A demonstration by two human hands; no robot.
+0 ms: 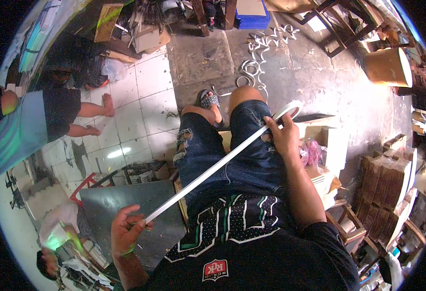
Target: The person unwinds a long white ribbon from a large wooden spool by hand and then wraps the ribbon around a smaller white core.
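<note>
White strip (208,173) runs straight above the lap (242,169), slanting from lower left to upper right. The left hand (125,231) pinches its lower end; the right hand (285,136) pinches it beside the roll (286,107).

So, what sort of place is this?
Probably a small workshop: brown, cardboard-like stacks stand at right, curly white strips litter the grey floor, and the person's right hand holds a round white tape-like roll.
</note>
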